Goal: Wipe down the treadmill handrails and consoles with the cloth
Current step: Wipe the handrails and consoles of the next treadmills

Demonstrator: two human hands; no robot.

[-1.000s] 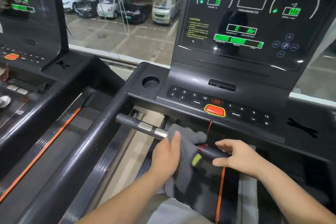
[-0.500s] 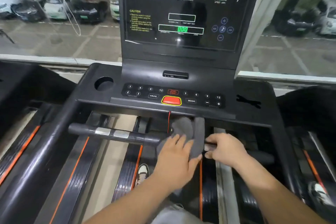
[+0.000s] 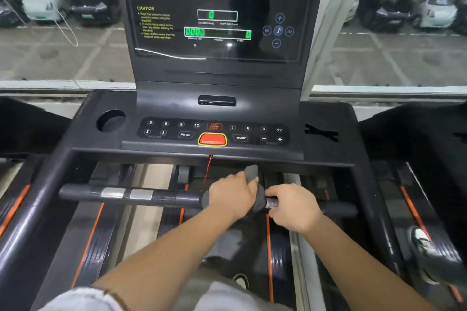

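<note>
A big black treadmill console (image 3: 217, 15) with a shiny dark screen stands far in the middle, and its green numbers are lit. Below it lies a flat black button deck (image 3: 321, 113) with a round cup hole (image 3: 111, 120) on the left.

Nearer is a long, round black handrail (image 3: 164, 197). Its long way runs from left to right across the treadmill. Two silver plates (image 3: 126, 193) sit on its left part.

The left hand (image 3: 232, 195) is on the middle of the handrail. Its fingers (image 3: 246, 185) curl over a soft grey cloth (image 3: 251, 174) and hold it round the bar. The right hand (image 3: 293, 206) is just beside it on the right, and its fingers grip the bare bar.

The cloth is wrapped across the handrail, from near to far. A folded end sticks up on the far side, past the left fingers. Small bits of it peek out on both sides of the left hand. It looks plain and dark grey.

An oval red button (image 3: 212, 139) with a yellow ring sits in the middle of the deck. A thin red cord (image 3: 208, 169) hangs down below it, close to the left hand.
</note>
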